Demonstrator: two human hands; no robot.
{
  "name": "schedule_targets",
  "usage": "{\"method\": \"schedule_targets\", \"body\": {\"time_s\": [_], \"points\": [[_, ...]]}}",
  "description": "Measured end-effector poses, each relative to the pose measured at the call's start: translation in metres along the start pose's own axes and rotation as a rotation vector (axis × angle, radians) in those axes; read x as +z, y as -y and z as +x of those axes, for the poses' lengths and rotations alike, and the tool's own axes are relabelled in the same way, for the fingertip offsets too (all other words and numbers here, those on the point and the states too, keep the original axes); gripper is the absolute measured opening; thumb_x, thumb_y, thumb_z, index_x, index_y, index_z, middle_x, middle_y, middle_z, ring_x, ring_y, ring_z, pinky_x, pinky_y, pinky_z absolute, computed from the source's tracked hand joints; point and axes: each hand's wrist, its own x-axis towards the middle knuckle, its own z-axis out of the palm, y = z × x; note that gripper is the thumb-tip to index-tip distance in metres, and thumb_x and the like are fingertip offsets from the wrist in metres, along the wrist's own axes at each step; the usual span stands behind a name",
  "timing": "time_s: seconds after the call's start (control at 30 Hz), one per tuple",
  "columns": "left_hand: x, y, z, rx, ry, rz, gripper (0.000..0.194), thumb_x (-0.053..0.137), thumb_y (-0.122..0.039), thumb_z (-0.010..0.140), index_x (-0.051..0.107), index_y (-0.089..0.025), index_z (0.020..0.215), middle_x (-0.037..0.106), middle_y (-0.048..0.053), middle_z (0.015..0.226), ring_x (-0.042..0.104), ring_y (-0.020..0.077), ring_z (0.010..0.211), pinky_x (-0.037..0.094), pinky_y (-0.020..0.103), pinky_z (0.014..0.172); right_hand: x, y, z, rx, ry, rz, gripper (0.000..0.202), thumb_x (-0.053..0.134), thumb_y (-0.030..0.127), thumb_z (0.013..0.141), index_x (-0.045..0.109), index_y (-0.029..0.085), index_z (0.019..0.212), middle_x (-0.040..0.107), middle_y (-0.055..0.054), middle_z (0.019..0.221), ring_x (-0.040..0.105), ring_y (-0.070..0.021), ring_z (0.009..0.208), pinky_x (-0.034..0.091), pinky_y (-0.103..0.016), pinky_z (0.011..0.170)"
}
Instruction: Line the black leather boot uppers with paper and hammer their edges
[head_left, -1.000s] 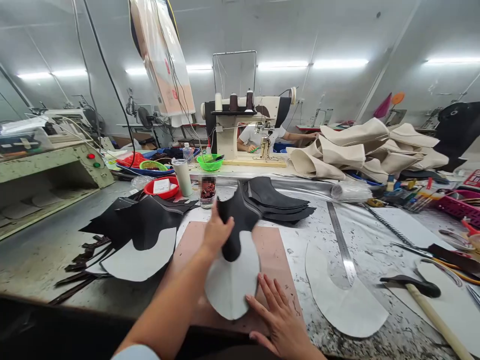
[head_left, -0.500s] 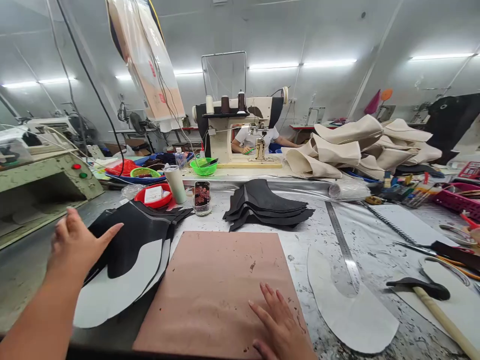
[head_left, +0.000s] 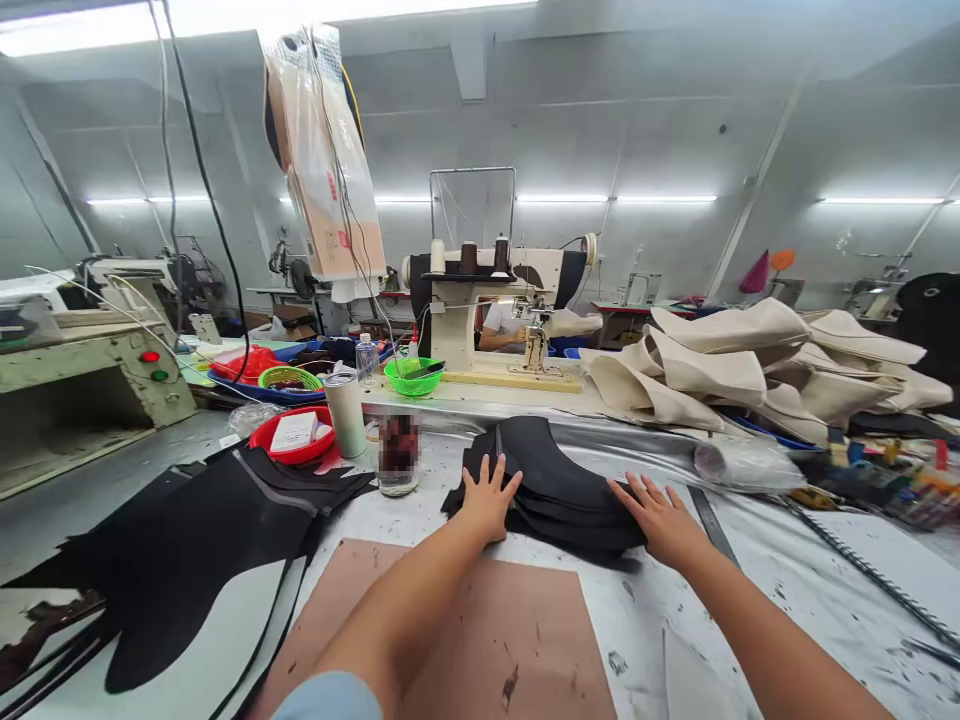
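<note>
A stack of black cut pieces (head_left: 559, 480) lies on the silver-covered table, behind the pinkish-brown board (head_left: 525, 630). My left hand (head_left: 487, 497) rests on the stack's left end, fingers spread. At the right end, my right hand (head_left: 660, 515) touches the edge of the stack, its fingers apart and stretched out. Neither hand is closed around anything. On the left, more black pieces (head_left: 202, 530) overlap white-faced pieces (head_left: 225, 640). Part of a metal ruler (head_left: 712, 525) shows just beyond my right hand.
A glass (head_left: 399, 470), a tumbler (head_left: 345, 415) and a red basket (head_left: 262, 432) stand behind the left pile. Farther back is a sewing machine (head_left: 480, 320) with a person behind it. Cream pieces (head_left: 720, 370) are heaped at right. A spiral notebook (head_left: 892, 560) lies near the right edge.
My left hand has moved from above the left pile to the black stack. My right hand has gone forward from the board to the stack's right end. The view has tilted up.
</note>
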Motion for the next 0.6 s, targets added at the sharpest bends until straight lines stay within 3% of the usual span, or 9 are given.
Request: {"method": "schedule_targets", "body": {"time_s": [0.1,0.2,0.27,0.37,0.43,0.5,0.6], "points": [[0.008,0.007,0.029,-0.055,-0.006,-0.051,0.098,0.071,-0.024,0.055,0.018,-0.031,0.139,-0.003,0.013,0.147,0.006,0.0448,0.130,0.024,0.067,0.091,0.015,-0.009,0.011,-0.028,0.055,0.090,0.074,0.034,-0.007,0.058,0.050,0.026,0.123,0.060,-0.006,0.114,0.056,-0.0211,0.101,0.047,-0.034,0.081],[0.009,0.014,0.045,-0.068,-0.031,-0.076,0.085,0.062,-0.014,0.063,0.024,-0.031,0.137,0.012,0.016,0.146,0.041,0.0392,0.118,0.043,0.050,0.084,0.018,-0.010,0.018,0.016,0.024,0.147,0.062,0.032,-0.006,0.060,0.061,0.025,0.105,0.065,-0.004,0.096,0.061,-0.0176,0.082,0.049,-0.027,0.067],[0.005,0.019,0.051,-0.053,-0.070,-0.080,0.069,0.055,-0.009,0.068,0.037,-0.029,0.132,0.033,0.015,0.139,0.058,0.0304,0.100,0.048,0.040,0.078,0.010,-0.010,0.023,0.075,-0.048,0.160,0.055,0.033,-0.004,0.062,0.064,0.026,0.097,0.066,-0.003,0.094,0.062,-0.0174,0.079,0.049,-0.027,0.062],[-0.007,0.030,0.052,-0.032,-0.210,-0.068,0.052,0.042,-0.008,0.078,0.045,-0.028,0.126,0.044,0.011,0.132,0.059,0.0249,0.099,0.048,0.037,0.080,-0.022,-0.004,0.030,0.095,-0.248,0.136,0.043,0.035,0.000,0.070,0.065,0.023,0.092,0.067,-0.005,0.096,0.062,-0.0197,0.085,0.048,-0.032,0.072],[-0.014,0.043,0.048,-0.018,-0.315,-0.059,0.052,0.035,-0.007,0.082,0.040,-0.028,0.130,0.037,0.009,0.137,0.051,0.0230,0.110,0.045,0.037,0.088,-0.052,0.015,0.026,0.049,-0.438,0.110,0.037,0.036,0.003,0.076,0.065,0.020,0.091,0.067,-0.007,0.099,0.060,-0.0219,0.093,0.042,-0.038,0.087],[-0.016,0.059,0.038,-0.002,-0.377,-0.050,0.052,0.034,-0.006,0.083,0.038,-0.027,0.131,0.033,0.008,0.140,0.044,0.0218,0.117,0.040,0.038,0.094,-0.081,0.050,0.011,-0.047,-0.543,0.130,0.034,0.038,0.005,0.079,0.065,0.020,0.095,0.066,-0.008,0.102,0.059,-0.0227,0.095,0.039,-0.039,0.090],[-0.006,0.082,0.017,-0.002,-0.383,-0.036,0.048,0.038,-0.005,0.083,0.048,-0.027,0.124,0.041,0.010,0.134,0.043,0.0236,0.119,0.037,0.043,0.096,-0.113,0.114,-0.027,-0.382,-0.420,0.321,0.033,0.039,0.006,0.079,0.064,0.023,0.092,0.068,-0.007,0.094,0.062,-0.0205,0.084,0.046,-0.032,0.076]]}}
